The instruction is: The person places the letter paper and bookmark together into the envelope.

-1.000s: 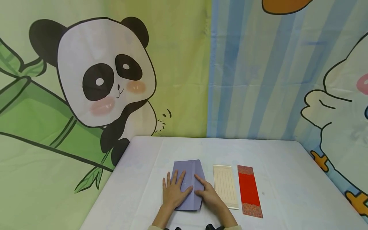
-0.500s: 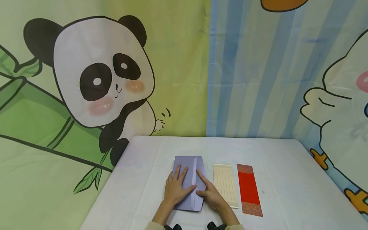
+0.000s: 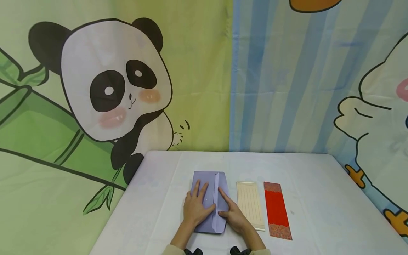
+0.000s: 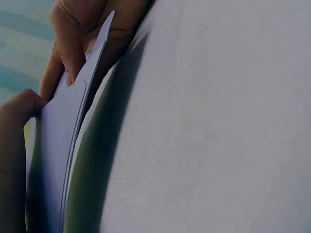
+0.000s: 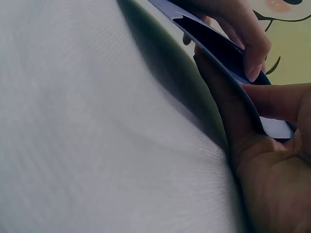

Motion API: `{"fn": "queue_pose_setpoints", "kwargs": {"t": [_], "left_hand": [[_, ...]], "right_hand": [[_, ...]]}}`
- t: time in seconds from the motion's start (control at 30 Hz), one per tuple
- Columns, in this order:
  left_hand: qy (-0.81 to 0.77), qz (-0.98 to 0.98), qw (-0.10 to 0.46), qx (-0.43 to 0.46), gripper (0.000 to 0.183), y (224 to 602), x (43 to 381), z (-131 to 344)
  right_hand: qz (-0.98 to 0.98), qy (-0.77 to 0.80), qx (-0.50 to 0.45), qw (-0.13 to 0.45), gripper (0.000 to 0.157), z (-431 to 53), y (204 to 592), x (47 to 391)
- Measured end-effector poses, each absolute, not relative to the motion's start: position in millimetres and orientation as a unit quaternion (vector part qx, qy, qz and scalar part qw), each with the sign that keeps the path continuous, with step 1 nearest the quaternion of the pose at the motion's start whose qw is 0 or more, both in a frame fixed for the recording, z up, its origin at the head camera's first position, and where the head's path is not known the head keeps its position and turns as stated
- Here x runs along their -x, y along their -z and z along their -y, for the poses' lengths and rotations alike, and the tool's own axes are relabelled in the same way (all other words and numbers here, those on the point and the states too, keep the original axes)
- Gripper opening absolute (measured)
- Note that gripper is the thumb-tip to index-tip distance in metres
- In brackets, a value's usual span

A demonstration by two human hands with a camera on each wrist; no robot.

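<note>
A purple folded paper (image 3: 207,205), like an envelope with a raised strip running lengthwise, lies on the white table (image 3: 318,198). My left hand (image 3: 195,209) rests across its left part with fingers spread and the thumb toward the strip. On the right side, my right hand (image 3: 234,216) pinches the paper's edge, index finger pointing forward. The right wrist view shows the thumb of the right hand (image 5: 274,184) above the paper's edge (image 5: 218,53) and fingers underneath. Seen from the left wrist, the paper (image 4: 63,126) has layered edges and stands slightly off the table.
Right of the paper lies a cream card (image 3: 250,205) with vertical lines and a bar at either end. Beyond it is a red strip (image 3: 278,209) with patterned ends. Behind the table hang a panda-print curtain (image 3: 114,78) and a blue striped curtain (image 3: 287,78).
The purple paper has slid slightly away from me and the raised strip shows more plainly. My left hand has shifted a little right and forward; my right hand keeps its grip.
</note>
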State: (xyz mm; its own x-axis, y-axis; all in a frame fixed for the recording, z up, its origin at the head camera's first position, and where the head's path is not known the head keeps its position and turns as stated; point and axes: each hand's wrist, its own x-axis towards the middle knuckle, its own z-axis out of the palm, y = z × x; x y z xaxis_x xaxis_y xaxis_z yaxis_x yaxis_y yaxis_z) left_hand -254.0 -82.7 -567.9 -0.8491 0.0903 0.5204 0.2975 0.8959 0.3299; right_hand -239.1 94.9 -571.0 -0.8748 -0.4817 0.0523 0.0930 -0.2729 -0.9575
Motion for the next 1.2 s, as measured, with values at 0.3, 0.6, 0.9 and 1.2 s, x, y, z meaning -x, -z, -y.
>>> {"fn": "queue_pose_setpoints", "kwargs": {"t": [0.3, 0.6, 0.9, 1.2], "left_hand": [[0.175, 0.945, 0.265, 0.08, 0.09, 568.0, 258.6, 76.0], [0.211, 0.938, 0.264, 0.074, 0.084, 570.2, 256.2, 75.8], [0.234, 0.943, 0.23, 0.051, 0.083, 575.0, 255.2, 79.1], [0.239, 0.94, 0.24, 0.052, 0.085, 571.6, 256.9, 81.1]], "right_hand": [[-0.593, 0.765, 0.193, 0.164, 0.086, -98.0, 572.0, 239.0], [-0.585, 0.772, 0.177, 0.175, 0.086, -99.5, 573.9, 237.5], [-0.674, 0.715, 0.163, 0.089, 0.078, -94.0, 576.2, 236.0], [-0.868, 0.388, 0.084, -0.298, 0.049, -129.5, 557.2, 231.3]]}}
